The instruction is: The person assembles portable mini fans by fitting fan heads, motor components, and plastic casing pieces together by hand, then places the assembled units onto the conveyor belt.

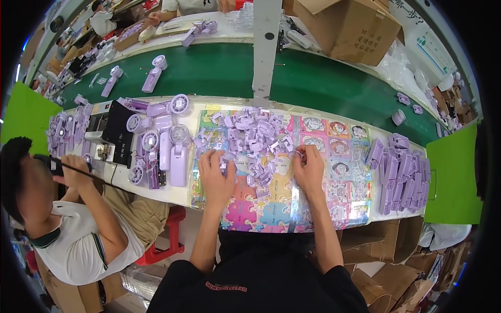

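Observation:
A heap of small light-purple plastic parts (pixel 255 133) lies on the colourful patterned mat (pixel 274 208) in front of me. At the heap's left edge, my left hand (pixel 216 180) curls its fingers around a small purple plastic part (pixel 224 165). My right hand (pixel 310 169) is at the heap's right edge, thumb and forefinger pinched together. What sits between those fingertips is too small to make out. To the right of the mat, long purple handle shells (pixel 399 180) are stacked close together.
Left of the mat stand purple handheld fans (pixel 178 151) and a black box-shaped device (pixel 109 130). A co-worker (pixel 78 229) sits at left, holding a black tool. Beyond the table runs a green conveyor belt (pixel 209 70), with a grey metal post (pixel 264 57) before it.

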### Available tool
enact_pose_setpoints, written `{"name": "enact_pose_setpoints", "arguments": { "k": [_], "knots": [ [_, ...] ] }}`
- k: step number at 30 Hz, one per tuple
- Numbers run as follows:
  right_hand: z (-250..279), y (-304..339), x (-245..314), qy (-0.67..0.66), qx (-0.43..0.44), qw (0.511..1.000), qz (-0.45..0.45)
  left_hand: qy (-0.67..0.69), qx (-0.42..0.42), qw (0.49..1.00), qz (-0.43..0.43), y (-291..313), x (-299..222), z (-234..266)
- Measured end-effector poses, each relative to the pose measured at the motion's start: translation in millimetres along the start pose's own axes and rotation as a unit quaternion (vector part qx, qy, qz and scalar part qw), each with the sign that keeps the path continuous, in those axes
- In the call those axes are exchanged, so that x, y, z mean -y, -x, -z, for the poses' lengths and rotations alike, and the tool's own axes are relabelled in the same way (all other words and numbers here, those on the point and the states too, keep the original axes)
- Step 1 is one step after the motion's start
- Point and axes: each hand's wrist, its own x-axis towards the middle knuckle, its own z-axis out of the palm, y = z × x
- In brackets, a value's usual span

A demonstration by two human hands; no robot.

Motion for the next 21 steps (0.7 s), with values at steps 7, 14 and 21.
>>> {"name": "enact_pose_setpoints", "arguments": {
  "k": [7, 14, 21],
  "knots": [
    [-1.2, -0.6, 1.2, -0.022, -0.011, 1.000, 0.001, 0.171, -0.005, 0.979, 0.112, -2.6, 11.1, -4.7],
    [-0.6, -1.0, -0.1, -0.018, -0.020, 0.999, 0.022, 0.164, -0.001, 0.984, 0.076, -3.8, 12.6, -4.8],
    [-2.2, 0.1, 0.0, -0.019, -0.019, 0.999, 0.022, 0.216, 0.010, 0.971, 0.105, -3.6, 12.5, -3.3]
  ]
}}
